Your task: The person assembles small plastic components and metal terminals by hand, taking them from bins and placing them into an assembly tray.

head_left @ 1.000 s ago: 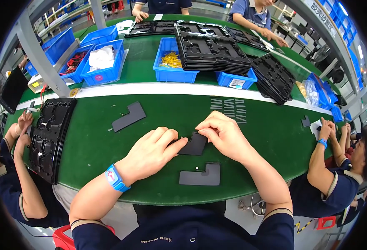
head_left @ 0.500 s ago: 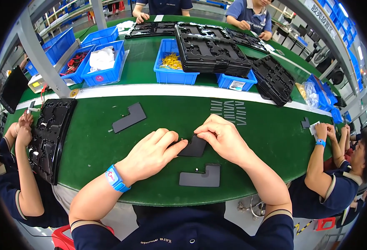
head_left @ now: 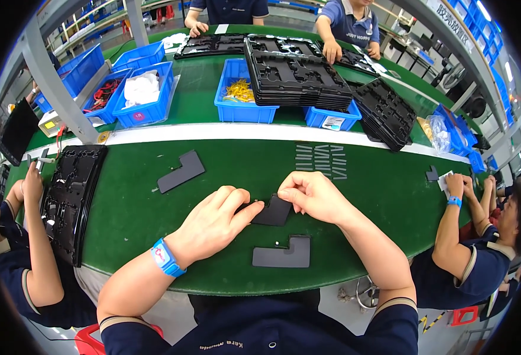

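A flat, L-shaped dark grey piece (head_left: 276, 213) lies on the green table between my hands. My left hand (head_left: 216, 220) steadies its left side, with the thumb and forefinger closed at the edge. At the piece's upper right corner, my right hand (head_left: 315, 199) has thumb and forefinger pinched together; whatever is between those fingertips is too small to make out. A second L-shaped piece (head_left: 283, 256) rests closer to me, with a tiny white bit beside its notch. Farther off to the left lies a third L-shaped piece (head_left: 181, 171).
Several thin grey strips (head_left: 321, 161) lie in rows beyond my right hand. Past the white line stand a stack of black trays (head_left: 299, 71) and blue bins (head_left: 245, 112). Another black tray stack (head_left: 74, 201) stands left, beside a co-worker. Other people work around the table.
My right hand has shifted slightly down at the piece's corner, still pinched. My left hand stays in place. Across the table, a co-worker's hand has reached to the black tray stack.
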Action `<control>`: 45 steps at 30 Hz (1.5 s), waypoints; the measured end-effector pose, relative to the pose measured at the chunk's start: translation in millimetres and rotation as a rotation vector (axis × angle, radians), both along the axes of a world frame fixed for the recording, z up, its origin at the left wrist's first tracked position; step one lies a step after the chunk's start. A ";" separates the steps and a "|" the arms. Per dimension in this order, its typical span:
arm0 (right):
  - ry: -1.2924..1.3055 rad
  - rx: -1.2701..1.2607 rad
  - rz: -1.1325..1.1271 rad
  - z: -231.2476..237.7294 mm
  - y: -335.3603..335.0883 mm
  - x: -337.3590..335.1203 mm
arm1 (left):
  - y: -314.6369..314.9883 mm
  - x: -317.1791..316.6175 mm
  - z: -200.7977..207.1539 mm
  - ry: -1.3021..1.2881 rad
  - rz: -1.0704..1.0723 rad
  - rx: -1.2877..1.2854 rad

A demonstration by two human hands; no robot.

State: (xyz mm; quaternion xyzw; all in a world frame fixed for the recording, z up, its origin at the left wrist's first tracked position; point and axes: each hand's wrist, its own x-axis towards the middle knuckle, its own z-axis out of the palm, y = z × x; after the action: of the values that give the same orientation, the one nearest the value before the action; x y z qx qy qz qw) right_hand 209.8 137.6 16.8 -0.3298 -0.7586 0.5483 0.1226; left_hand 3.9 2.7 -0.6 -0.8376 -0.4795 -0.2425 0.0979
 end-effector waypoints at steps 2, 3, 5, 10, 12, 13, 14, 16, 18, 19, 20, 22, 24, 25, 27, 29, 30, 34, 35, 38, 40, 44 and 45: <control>0.022 -0.083 0.009 -1.3 2.4 1.7 | -0.2 0.0 0.7 0.009 0.011 0.005; 0.024 -0.083 0.011 -3.1 3.8 1.6 | -0.1 -0.6 0.8 0.012 0.013 0.005; 0.138 -0.186 -0.037 -8.7 6.7 1.2 | -0.7 -1.8 1.0 -0.007 0.066 0.020; 0.311 -0.355 -0.053 -20.7 10.5 5.9 | 3.0 -6.7 -3.9 -0.181 0.182 -0.056; 0.290 -0.259 -0.054 -20.8 3.6 4.3 | 2.9 -7.5 -4.7 -0.222 0.202 -0.081; 0.272 -0.215 -0.014 -21.3 3.4 4.1 | 2.4 -7.2 -4.6 -0.219 0.201 -0.082; 0.275 -0.216 -0.015 -22.0 1.8 3.4 | 1.7 -6.5 -4.7 -0.224 0.202 -0.092; 0.268 -0.144 0.002 -23.7 -1.8 2.0 | 2.1 -5.7 -4.9 -0.229 0.198 -0.101; 0.238 -0.158 0.027 -21.3 -4.6 1.5 | 1.6 -6.3 -4.1 -0.215 0.205 -0.092; 0.218 -0.064 0.053 -19.5 -8.8 1.5 | 1.5 -6.3 -4.3 -0.214 0.204 -0.092; 0.198 0.029 0.079 -19.0 -11.4 1.8 | 1.6 -6.3 -4.8 -0.219 0.207 -0.094; 0.178 0.055 0.118 -21.6 -11.3 1.5 | 1.4 -6.4 -5.6 -0.221 0.211 -0.094; 0.158 0.054 0.141 -18.7 -13.2 0.9 | 1.5 -5.6 -6.5 -0.229 0.216 -0.080; 0.159 0.054 0.143 -18.8 -13.7 0.6 | 1.8 -5.7 -7.0 -0.228 0.218 -0.079; 0.170 0.036 0.168 -18.7 -14.7 -0.4 | 2.2 -6.1 -7.3 -0.224 0.224 -0.057; 0.168 0.036 0.190 -19.5 -13.2 -0.2 | 1.9 -6.3 -6.6 -0.220 0.226 -0.052; 0.163 0.036 0.208 -20.2 -12.1 0.0 | 2.1 -6.4 -6.5 -0.218 0.224 -0.048; 0.275 -0.054 0.238 -22.2 -12.6 1.2 | 3.8 -7.2 -5.2 -0.228 0.234 -0.041; 0.298 -0.119 0.217 -22.7 -12.8 1.2 | 4.2 -8.4 -4.4 -0.216 0.251 -0.024; 0.324 -0.169 0.212 -26.3 -11.4 3.6 | 2.8 -9.2 -3.8 -0.208 0.264 -0.012; 0.325 -0.157 0.230 -25.3 -11.1 1.8 | 2.3 -10.7 -3.2 -0.213 0.261 -0.020; 0.285 -0.057 0.253 -17.6 -15.7 0.2 | 1.6 -10.0 -2.5 -0.201 0.230 -0.009; 0.275 -0.015 0.263 -17.3 -16.7 0.2 | 0.7 -10.1 -2.7 -0.192 0.233 -0.006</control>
State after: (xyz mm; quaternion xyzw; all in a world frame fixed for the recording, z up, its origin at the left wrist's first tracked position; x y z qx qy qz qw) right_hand 210.0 120.9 -0.5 -0.1506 -0.7672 0.6052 0.1498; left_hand -6.3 3.5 -3.3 -0.7495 -0.5813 -0.3074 0.0766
